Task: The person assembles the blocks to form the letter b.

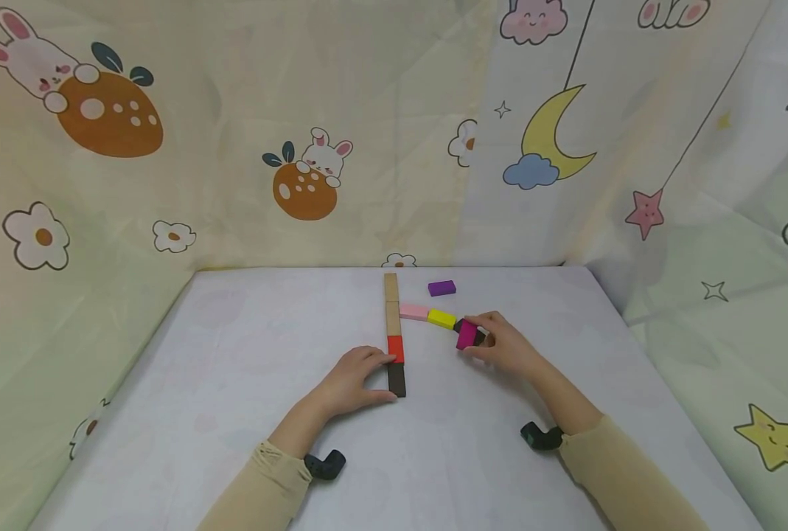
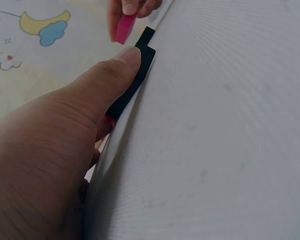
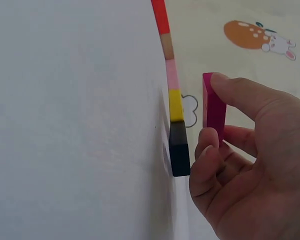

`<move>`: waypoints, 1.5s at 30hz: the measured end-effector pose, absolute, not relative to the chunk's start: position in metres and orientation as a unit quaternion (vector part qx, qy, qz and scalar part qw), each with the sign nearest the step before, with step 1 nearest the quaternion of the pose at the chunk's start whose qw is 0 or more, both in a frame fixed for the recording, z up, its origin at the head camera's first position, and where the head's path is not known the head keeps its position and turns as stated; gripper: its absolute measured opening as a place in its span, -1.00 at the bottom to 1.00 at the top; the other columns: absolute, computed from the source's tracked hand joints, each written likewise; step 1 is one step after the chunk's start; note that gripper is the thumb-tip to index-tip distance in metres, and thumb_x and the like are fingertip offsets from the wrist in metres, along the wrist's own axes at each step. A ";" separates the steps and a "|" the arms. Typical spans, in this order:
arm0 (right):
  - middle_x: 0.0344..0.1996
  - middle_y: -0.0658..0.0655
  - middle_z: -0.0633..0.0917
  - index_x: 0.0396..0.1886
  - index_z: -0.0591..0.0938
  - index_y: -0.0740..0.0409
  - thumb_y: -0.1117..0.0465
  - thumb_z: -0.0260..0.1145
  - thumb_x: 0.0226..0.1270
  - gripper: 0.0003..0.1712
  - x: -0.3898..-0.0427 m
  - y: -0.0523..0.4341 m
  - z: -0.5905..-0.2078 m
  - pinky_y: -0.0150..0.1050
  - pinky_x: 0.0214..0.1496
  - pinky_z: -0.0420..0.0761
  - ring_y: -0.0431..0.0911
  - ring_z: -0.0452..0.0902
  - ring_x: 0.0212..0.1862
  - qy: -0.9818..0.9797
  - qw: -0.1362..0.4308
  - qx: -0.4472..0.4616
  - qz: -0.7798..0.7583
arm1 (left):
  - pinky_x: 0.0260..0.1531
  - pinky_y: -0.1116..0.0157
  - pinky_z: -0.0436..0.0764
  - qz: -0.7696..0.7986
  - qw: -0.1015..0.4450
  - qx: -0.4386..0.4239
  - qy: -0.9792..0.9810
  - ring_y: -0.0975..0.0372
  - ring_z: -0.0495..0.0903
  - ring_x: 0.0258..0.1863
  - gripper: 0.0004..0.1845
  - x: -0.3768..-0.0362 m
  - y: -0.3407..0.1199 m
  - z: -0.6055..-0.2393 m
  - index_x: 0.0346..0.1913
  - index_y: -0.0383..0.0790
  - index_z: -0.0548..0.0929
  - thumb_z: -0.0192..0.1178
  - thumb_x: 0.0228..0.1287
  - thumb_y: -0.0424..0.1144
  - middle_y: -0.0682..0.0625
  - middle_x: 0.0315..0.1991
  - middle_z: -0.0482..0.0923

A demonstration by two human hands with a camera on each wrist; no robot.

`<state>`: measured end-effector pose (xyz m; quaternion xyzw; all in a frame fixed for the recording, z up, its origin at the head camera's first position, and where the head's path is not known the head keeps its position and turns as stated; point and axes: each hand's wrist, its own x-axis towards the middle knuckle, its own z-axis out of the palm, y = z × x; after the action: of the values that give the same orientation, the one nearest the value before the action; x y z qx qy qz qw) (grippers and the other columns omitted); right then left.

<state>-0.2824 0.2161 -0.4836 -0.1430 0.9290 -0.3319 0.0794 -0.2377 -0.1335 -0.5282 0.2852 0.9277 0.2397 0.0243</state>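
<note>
A straight row on the white table has two tan blocks (image 1: 392, 304), a red block (image 1: 396, 349) and a black block (image 1: 396, 380) at its near end. My left hand (image 1: 352, 382) lies along its left side, fingertips at the red block, thumb (image 2: 127, 56) against the black block's near end. From the tan blocks a slanting branch runs right: a pink block (image 1: 413, 312), a yellow block (image 1: 441, 318) and another black block (image 3: 179, 150). Over this black block my right hand (image 1: 503, 345) pinches a magenta block (image 3: 215, 107) between thumb and fingers, raised above it.
A loose purple block (image 1: 442, 287) lies behind the branch, toward the table's (image 1: 267, 317) back edge. Printed cloth curtains (image 1: 394, 147) stand behind and at both sides. Each wrist wears a small black camera, the left one (image 1: 325, 464) near the sleeve.
</note>
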 end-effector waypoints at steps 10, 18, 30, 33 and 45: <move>0.10 0.10 0.45 0.40 0.45 -0.05 -0.10 0.50 0.13 -0.17 -0.266 0.211 -0.489 -0.37 -0.31 0.57 -0.09 0.43 -0.19 0.927 0.088 -0.163 -0.327 | 0.41 0.11 0.35 0.237 0.027 0.281 0.930 0.17 0.36 0.32 -0.21 -0.238 -0.133 -0.529 0.39 0.11 0.43 0.34 0.11 0.29 0.07 0.28 0.43; 0.01 0.04 0.45 0.39 0.46 -0.08 -0.12 0.50 0.13 -0.18 -0.257 0.203 -0.494 -0.37 -0.32 0.55 -0.12 0.41 -0.19 0.927 0.098 -0.170 -0.321 | 0.42 0.10 0.32 0.239 0.027 0.278 0.930 0.16 0.34 0.34 -0.21 -0.237 -0.132 -0.529 0.39 0.12 0.43 0.34 0.10 0.29 0.07 0.28 0.43; 0.01 -0.03 0.46 0.35 0.50 -0.17 -0.20 0.50 0.09 -0.20 -0.253 0.198 -0.501 -0.34 -0.26 0.55 -0.14 0.41 -0.14 0.937 0.092 -0.166 -0.294 | 0.42 0.11 0.33 0.240 0.029 0.276 0.930 0.17 0.35 0.33 -0.21 -0.236 -0.132 -0.527 0.39 0.12 0.43 0.33 0.11 0.30 0.07 0.29 0.43; 0.01 -0.04 0.46 0.35 0.50 -0.19 -0.21 0.50 0.08 -0.20 -0.253 0.197 -0.502 -0.31 -0.23 0.56 -0.13 0.41 -0.14 0.939 0.091 -0.159 -0.290 | 0.42 0.11 0.33 0.240 0.029 0.276 0.930 0.17 0.35 0.33 -0.21 -0.236 -0.132 -0.527 0.39 0.12 0.43 0.33 0.11 0.30 0.07 0.29 0.43; 0.03 0.05 0.48 0.34 0.50 -0.01 -0.16 0.52 0.06 -0.16 -0.245 0.180 -0.499 -0.32 -0.15 0.56 -0.13 0.41 -0.10 0.960 0.066 -0.143 -0.233 | 0.43 0.10 0.31 0.238 0.029 0.277 0.930 0.16 0.34 0.35 -0.21 -0.236 -0.132 -0.527 0.40 0.13 0.42 0.33 0.11 0.31 0.07 0.30 0.42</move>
<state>-0.2449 0.1804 -0.4993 -0.1425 0.9597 -0.2332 0.0659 -0.2363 -0.1322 -0.5272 0.2770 0.9303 0.2385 0.0291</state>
